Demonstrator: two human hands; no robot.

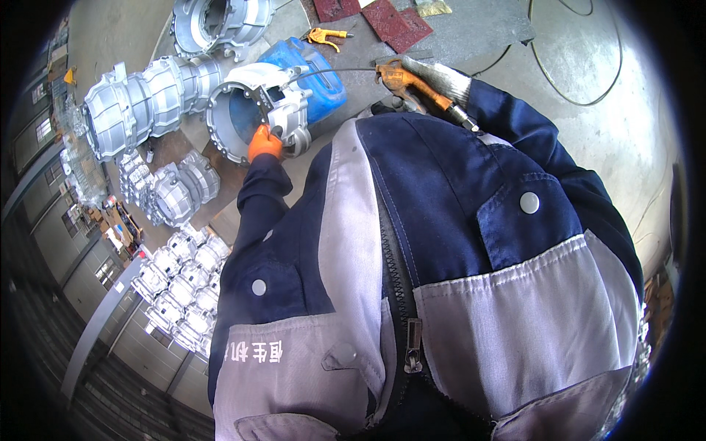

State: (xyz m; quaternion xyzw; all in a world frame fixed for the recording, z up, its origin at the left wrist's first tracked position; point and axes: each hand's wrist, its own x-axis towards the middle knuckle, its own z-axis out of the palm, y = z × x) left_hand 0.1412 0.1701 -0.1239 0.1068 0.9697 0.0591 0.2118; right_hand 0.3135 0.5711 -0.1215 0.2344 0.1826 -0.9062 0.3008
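— What is seen at the centre of the work?
— A silver, hollow cast-metal housing [293,114] with a wide round opening; it is placed to the wearer's left, partly in front of a bright blue plastic container [331,103], and a row of silver ribbed castings [151,99] is lined up farther left

— And how is it being handled?
— Its near edge is met by an orange-gloved left hand [265,144]; how far the fingers are bent, and whether anything is held, cannot be told

— What is carried on the other side?
— An orange pistol-shaped tool [440,100] with a metal end fitting is gripped by a pale-gloved right hand [434,73], closed about it; a thin dark rod [338,70] is extended from there toward the housing

— What is laid out beyond?
— A yellow-orange hand-held gun [327,35], left lying near dark red sheets [397,26]
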